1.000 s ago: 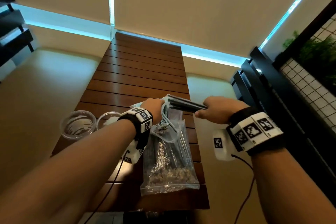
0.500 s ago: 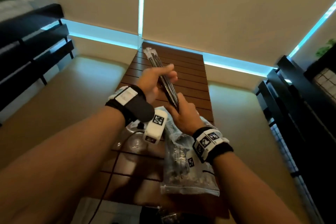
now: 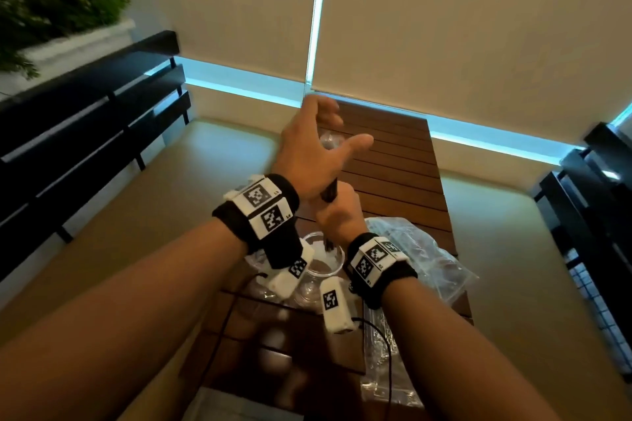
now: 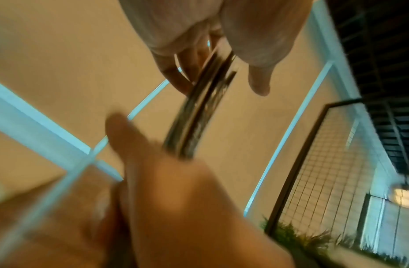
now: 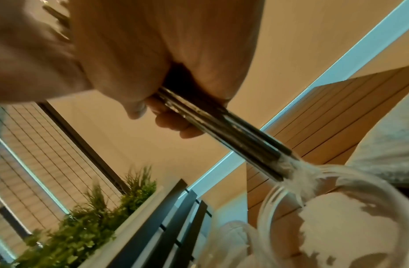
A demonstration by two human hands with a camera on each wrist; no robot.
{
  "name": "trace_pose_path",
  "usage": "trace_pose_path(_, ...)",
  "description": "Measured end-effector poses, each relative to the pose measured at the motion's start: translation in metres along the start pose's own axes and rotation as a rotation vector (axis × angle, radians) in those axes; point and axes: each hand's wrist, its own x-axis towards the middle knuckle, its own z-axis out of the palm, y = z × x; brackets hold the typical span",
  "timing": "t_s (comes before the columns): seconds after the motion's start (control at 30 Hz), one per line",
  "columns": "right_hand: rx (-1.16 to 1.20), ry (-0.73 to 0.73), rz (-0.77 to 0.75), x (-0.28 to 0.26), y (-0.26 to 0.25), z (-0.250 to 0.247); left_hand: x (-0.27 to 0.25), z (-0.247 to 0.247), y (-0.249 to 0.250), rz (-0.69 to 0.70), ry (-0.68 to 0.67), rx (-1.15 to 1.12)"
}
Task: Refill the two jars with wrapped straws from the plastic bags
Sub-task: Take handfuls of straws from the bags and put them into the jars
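Observation:
A bundle of dark wrapped straws (image 3: 329,194) stands nearly upright, and my right hand (image 3: 337,212) grips it around the middle. Its lower ends (image 5: 288,168) reach the rim of a clear jar (image 3: 325,261) on the wooden slat table (image 3: 393,161). My left hand (image 3: 342,126) is cupped loosely round the bundle's top; its fingers (image 4: 185,76) touch the straws and the thumb is spread away. A second jar (image 3: 254,261) is mostly hidden behind my left wrist. One plastic bag (image 3: 424,256) lies crumpled to the right of the jar, another (image 3: 386,355) nearer me.
Black slatted benches flank the table on the left (image 3: 89,120) and on the right (image 3: 598,202). A white planter with greenery (image 3: 51,10) stands behind the left bench. A black cable (image 3: 219,335) trails from my wrist across the table's near end.
The straw bundle has swung from tilted to nearly upright and come down to the jar's mouth. My left hand has loosened from a grip to a spread cup at the top.

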Motion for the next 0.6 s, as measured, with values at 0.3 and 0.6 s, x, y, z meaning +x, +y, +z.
trace_pose_path(0.3,-0.12,0.012,0.016,0.004,0.004,0.021,-0.001,-0.001,-0.037,0.257,-0.596,0.573)
trace_pose_path(0.6,0.14,0.121,0.185,-0.013,0.068,0.049,-0.043,-0.014,-0.106,0.056,-0.632,0.724)
